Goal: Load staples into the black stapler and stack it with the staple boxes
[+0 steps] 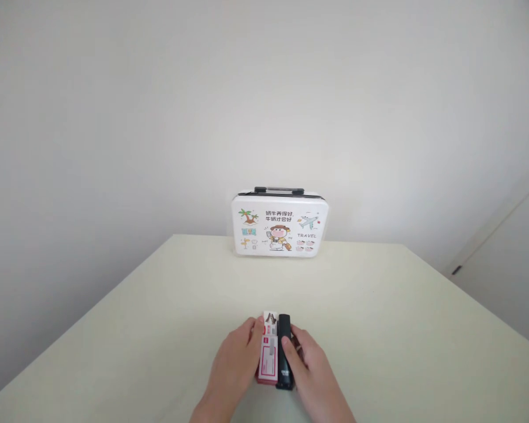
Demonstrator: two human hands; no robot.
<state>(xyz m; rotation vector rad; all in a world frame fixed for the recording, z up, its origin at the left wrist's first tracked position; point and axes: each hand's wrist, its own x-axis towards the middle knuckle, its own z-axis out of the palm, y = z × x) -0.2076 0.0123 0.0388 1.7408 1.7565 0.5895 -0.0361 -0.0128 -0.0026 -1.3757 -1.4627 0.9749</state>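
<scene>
We see both forearms cut off by the bottom of the frame, so only the hands and wrists show. Our left hand (pixel 233 364) hides the left side of a red and white box (pixel 268 351), its fingers curled round that side and the thumb lying on top; the print on the box is too small for us to read. Our right hand (pixel 306 364) wraps the right flank of a black stapler (pixel 284 351), with one finger laid across its top, so the lower right part of the stapler is covered. Box and stapler lie side by side, touching along their length, near the front edge of the table (pixel 158 329), about midway between its left and right edges. We cannot tell whether either is lifted off the surface.

At the far edge, against the wall (pixel 158 117), stands a small white case (pixel 280 224) with a black handle on top, upright, its cartoon face toward us; the word TRAVEL is legible, the smaller drawings blur. The table's near corners fall outside the frame.

We count one box, one stapler, one case, two hands.
</scene>
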